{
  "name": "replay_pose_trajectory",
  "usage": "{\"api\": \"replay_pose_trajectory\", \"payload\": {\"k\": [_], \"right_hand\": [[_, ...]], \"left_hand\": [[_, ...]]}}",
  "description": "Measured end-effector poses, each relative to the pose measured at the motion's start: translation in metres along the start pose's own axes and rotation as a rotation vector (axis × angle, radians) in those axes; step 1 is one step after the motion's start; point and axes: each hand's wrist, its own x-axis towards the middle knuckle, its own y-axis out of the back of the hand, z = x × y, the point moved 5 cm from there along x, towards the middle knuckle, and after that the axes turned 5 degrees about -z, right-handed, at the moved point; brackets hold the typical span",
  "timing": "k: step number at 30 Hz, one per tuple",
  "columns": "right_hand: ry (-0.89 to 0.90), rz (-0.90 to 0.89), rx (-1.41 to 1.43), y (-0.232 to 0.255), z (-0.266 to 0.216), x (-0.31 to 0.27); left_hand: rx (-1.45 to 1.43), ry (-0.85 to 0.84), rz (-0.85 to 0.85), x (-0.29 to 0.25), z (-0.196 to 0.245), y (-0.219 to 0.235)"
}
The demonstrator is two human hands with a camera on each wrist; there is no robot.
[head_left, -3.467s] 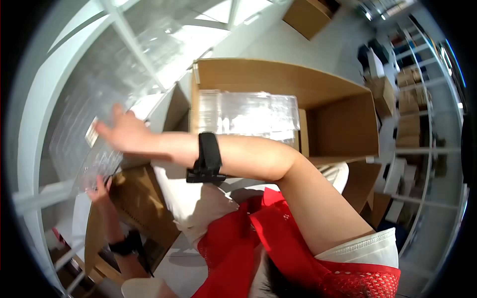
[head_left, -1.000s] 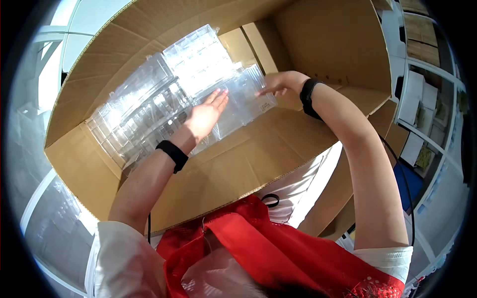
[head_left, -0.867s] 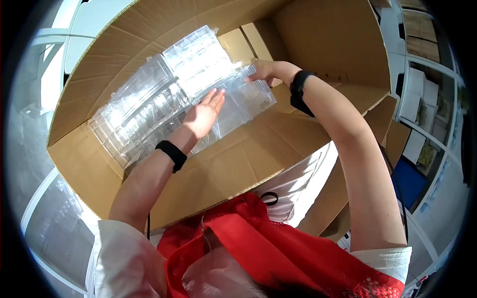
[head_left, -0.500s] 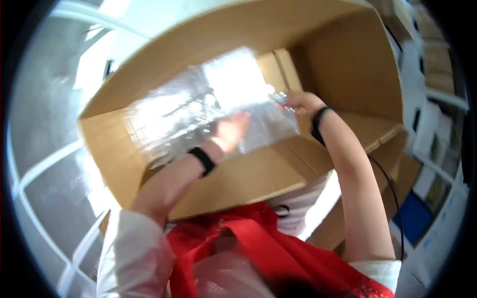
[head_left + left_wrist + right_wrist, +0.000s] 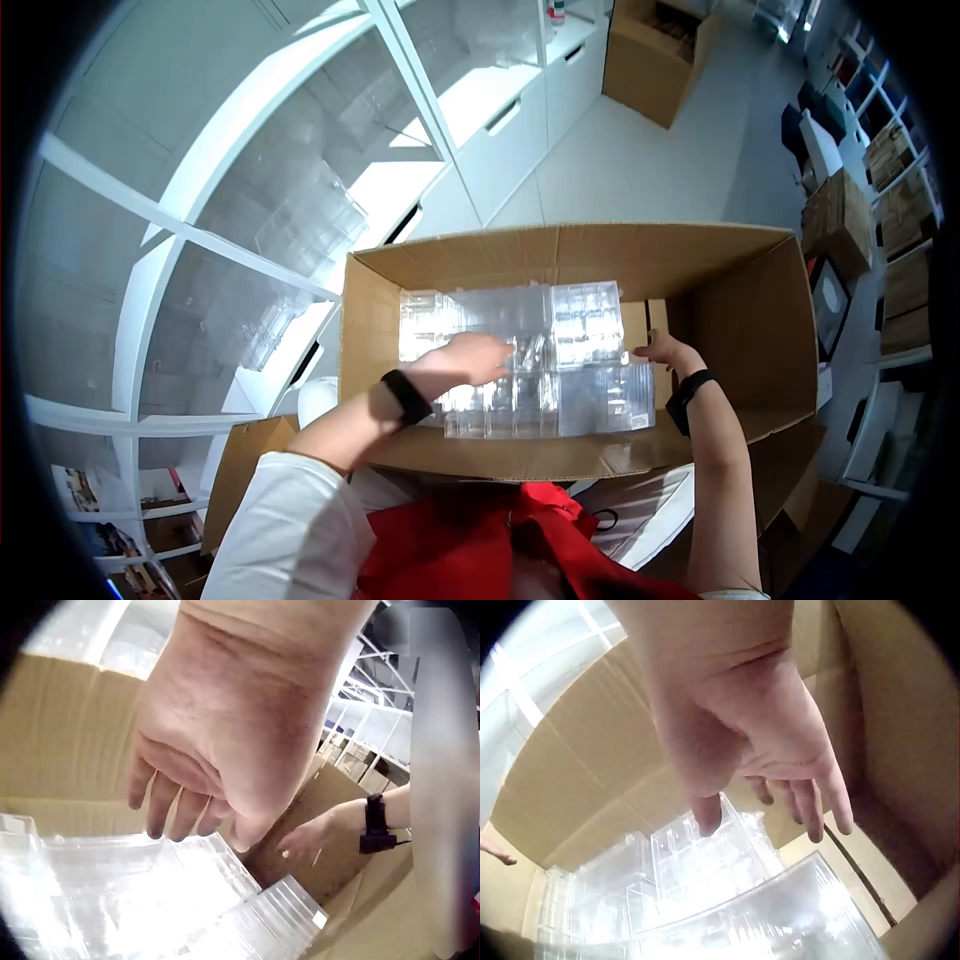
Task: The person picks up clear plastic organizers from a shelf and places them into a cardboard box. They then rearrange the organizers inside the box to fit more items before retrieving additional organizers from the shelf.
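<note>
Left hand (image 5: 468,358) and right hand (image 5: 668,348) hang loose-fingered, gripping nothing; clear cases (image 5: 592,402) sit side by side in carton (image 5: 745,295), probably bracing each other.

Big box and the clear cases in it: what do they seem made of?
Box: cardboard, probably corrugated, with a matt finish; the walls are brown and creased. Cases: likely rigid plastic, glossy; they are see-through, with sharp glare and thin straight edges, though looks alone don't rule out glass.
</note>
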Motion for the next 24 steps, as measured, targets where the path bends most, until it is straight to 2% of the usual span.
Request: {"api": "replay_pose_trajectory", "payload": {"k": [2,3,5,6,8,10,11,12,15,16,17,18,20,21,22,23,24], "right_hand": [[0.003,-0.023,0.012,0.008,-0.012,-0.015],[0.001,-0.024,0.013,0.011,-0.018,-0.022],[0.011,0.013,0.009,0.015,-0.033,-0.042],[0.031,0.078,-0.092,0.017,-0.041,-0.050],[0.116,0.077,-0.103,0.012,-0.060,-0.075],[0.300,0.047,-0.154,-0.003,-0.068,-0.069],[0.378,-0.001,-0.194,-0.015,-0.075,-0.068],[0.457,-0.048,-0.231,-0.028,-0.081,-0.067],[0.580,-0.245,-0.291,-0.076,-0.128,-0.140],[0.628,-0.299,-0.322,-0.092,-0.139,-0.160],[0.658,-0.329,-0.394,-0.108,-0.147,-0.170],[0.663,-0.440,-0.478,-0.118,-0.163,-0.199],[0.716,-0.485,-0.477,-0.158,-0.152,-0.186],[0.693,-0.517,-0.501,-0.164,-0.158,-0.208],[0.892,-0.531,-0.664,-0.186,-0.154,-0.184],[0.783,-0.483,-0.593,-0.189,-0.154,-0.193],[0.799,-0.456,-0.574,-0.192,-0.153,-0.188]], "left_hand": [[0.016,0.037,0.050,-0.029,-0.013,0.008],[-0.002,0.006,0.152,-0.046,-0.018,0.012],[-0.017,0.012,0.230,-0.068,-0.037,0.005],[-0.017,0.045,0.232,-0.083,-0.039,0.007],[-0.023,0.114,0.238,-0.116,-0.037,0.012],[-0.071,0.193,0.222,-0.148,-0.028,0.015],[-0.096,0.233,0.216,-0.161,-0.027,0.012],[-0.058,0.172,0.255,-0.168,-0.034,0.001],[-0.125,0.248,0.220,-0.200,-0.038,-0.008],[-0.092,0.163,0.352,-0.211,-0.040,-0.010],[-0.096,0.176,0.352,-0.223,-0.043,-0.015],[-0.095,0.190,0.354,-0.235,-0.045,-0.017],[-0.146,0.195,0.418,-0.266,-0.043,-0.019],[-0.192,0.182,0.480,-0.287,-0.038,-0.018],[-0.184,0.193,0.557,-0.308,-0.031,-0.017],[-0.151,0.261,0.547,-0.321,-0.040,-0.031],[-0.175,0.328,0.524,-0.338,-0.044,-0.041]]}}
